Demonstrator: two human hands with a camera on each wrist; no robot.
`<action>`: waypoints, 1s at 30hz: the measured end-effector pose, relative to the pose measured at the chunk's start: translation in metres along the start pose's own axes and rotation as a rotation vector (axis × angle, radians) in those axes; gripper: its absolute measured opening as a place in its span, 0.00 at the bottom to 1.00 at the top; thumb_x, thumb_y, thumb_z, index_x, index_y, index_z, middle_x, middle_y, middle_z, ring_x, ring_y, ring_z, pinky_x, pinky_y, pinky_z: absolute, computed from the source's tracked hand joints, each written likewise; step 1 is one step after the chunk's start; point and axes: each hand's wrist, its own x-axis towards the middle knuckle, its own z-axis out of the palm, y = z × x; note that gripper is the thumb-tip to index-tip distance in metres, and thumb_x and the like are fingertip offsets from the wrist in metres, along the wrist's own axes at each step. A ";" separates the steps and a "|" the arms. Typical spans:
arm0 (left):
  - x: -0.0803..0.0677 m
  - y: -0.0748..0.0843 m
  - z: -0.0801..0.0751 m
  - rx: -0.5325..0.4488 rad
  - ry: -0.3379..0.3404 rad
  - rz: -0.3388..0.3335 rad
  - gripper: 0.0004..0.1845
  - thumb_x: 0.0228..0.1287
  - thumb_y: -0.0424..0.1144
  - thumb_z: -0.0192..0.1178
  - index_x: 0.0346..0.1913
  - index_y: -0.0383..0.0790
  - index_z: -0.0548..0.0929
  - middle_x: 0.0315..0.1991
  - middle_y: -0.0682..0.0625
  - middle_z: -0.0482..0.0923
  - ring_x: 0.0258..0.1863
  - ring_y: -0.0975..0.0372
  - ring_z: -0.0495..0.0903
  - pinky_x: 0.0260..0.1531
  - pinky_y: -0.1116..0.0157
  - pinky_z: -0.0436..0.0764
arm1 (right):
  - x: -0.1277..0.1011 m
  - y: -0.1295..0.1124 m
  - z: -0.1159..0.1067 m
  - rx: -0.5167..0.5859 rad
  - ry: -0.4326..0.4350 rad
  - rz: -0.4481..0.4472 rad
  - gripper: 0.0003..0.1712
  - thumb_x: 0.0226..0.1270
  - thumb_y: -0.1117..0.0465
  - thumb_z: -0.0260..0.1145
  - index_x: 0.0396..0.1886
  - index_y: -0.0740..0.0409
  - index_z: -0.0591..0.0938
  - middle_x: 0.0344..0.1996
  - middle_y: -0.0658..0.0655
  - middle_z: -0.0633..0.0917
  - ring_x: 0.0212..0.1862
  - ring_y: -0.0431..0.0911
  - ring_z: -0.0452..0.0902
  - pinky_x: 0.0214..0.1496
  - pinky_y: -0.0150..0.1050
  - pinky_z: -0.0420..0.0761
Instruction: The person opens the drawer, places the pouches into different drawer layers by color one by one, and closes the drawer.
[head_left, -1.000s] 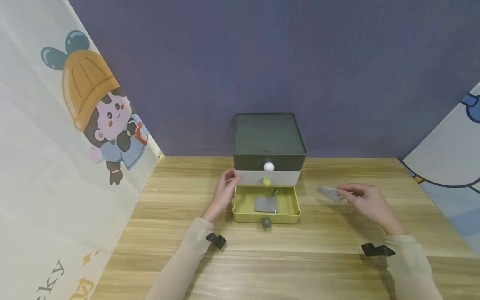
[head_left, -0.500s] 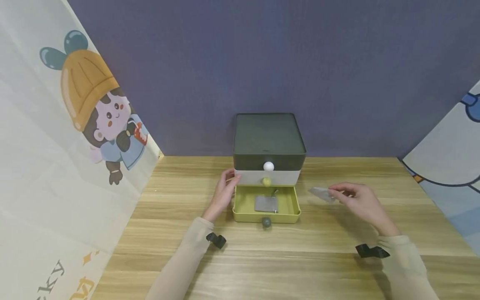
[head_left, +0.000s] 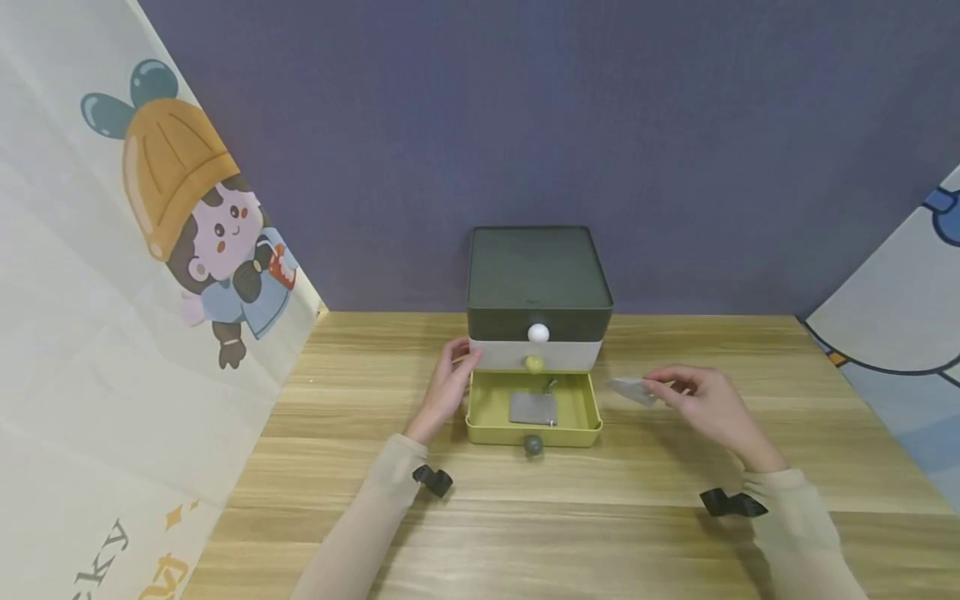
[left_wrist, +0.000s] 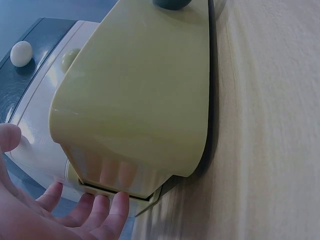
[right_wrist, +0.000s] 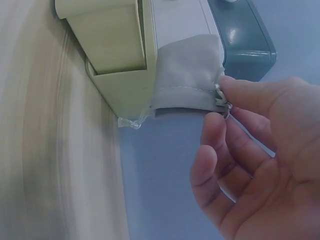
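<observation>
A small three-drawer cabinet (head_left: 538, 287) stands at the back of the wooden table. Its yellow-green bottom drawer (head_left: 534, 433) is pulled out, and a grey pouch (head_left: 532, 408) lies inside it. My left hand (head_left: 456, 362) rests with straight fingers (left_wrist: 102, 207) against the cabinet's left side, beside the yellow-green drawer (left_wrist: 145, 90). My right hand (head_left: 663, 385) pinches a second grey pouch (head_left: 632, 389) just right of the open drawer, above the table. In the right wrist view this pouch (right_wrist: 187, 75) hangs from my thumb and fingertips (right_wrist: 235, 92).
The dark top drawer has a white knob (head_left: 537, 333), the white middle drawer a yellow knob (head_left: 533, 363), and both are closed. Printed cloth screens (head_left: 112, 292) stand at the left and right of the table (head_left: 525, 517). A purple wall is behind.
My right hand has carried the grey pouch leftward, closer to the open drawer. The left hand and the cabinet have stayed in place.
</observation>
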 end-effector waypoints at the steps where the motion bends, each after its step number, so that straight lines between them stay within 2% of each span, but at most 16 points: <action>1: 0.000 0.000 0.000 0.001 0.000 -0.001 0.33 0.81 0.47 0.57 0.78 0.32 0.64 0.75 0.30 0.68 0.73 0.37 0.72 0.71 0.40 0.77 | 0.000 -0.001 0.000 0.004 0.000 0.002 0.14 0.76 0.54 0.72 0.51 0.59 0.91 0.31 0.57 0.90 0.29 0.41 0.78 0.25 0.32 0.75; 7: 0.000 0.001 0.000 -0.012 0.001 -0.004 0.32 0.81 0.47 0.57 0.78 0.33 0.64 0.75 0.31 0.68 0.73 0.38 0.72 0.71 0.40 0.77 | 0.002 -0.009 0.005 0.016 -0.006 -0.013 0.13 0.75 0.56 0.72 0.50 0.59 0.91 0.30 0.58 0.90 0.28 0.38 0.78 0.26 0.32 0.77; 13: 0.000 0.002 0.000 -0.003 -0.001 0.003 0.32 0.81 0.47 0.56 0.78 0.33 0.64 0.75 0.31 0.68 0.73 0.37 0.72 0.70 0.40 0.77 | 0.005 -0.013 0.016 0.035 -0.023 -0.048 0.10 0.73 0.58 0.73 0.48 0.59 0.92 0.30 0.60 0.90 0.27 0.44 0.80 0.24 0.33 0.78; 20: 0.000 0.002 0.001 0.002 -0.003 0.006 0.32 0.82 0.47 0.56 0.78 0.32 0.64 0.75 0.30 0.68 0.73 0.37 0.72 0.70 0.40 0.77 | 0.007 -0.022 0.024 0.055 -0.038 -0.080 0.11 0.73 0.59 0.73 0.48 0.60 0.92 0.30 0.59 0.90 0.26 0.38 0.77 0.24 0.31 0.76; 27: -0.001 0.003 0.001 0.008 0.001 0.000 0.32 0.82 0.48 0.55 0.78 0.33 0.64 0.75 0.31 0.68 0.74 0.38 0.72 0.71 0.41 0.77 | 0.009 -0.024 0.030 0.060 -0.036 -0.103 0.09 0.72 0.59 0.74 0.45 0.59 0.92 0.29 0.59 0.90 0.26 0.39 0.78 0.24 0.32 0.77; 30: -0.001 0.002 0.001 0.009 -0.001 -0.001 0.32 0.82 0.48 0.55 0.78 0.33 0.64 0.76 0.31 0.68 0.74 0.38 0.72 0.71 0.40 0.76 | 0.009 -0.026 0.032 0.058 -0.036 -0.101 0.08 0.71 0.60 0.74 0.45 0.58 0.92 0.29 0.58 0.90 0.27 0.42 0.79 0.24 0.31 0.77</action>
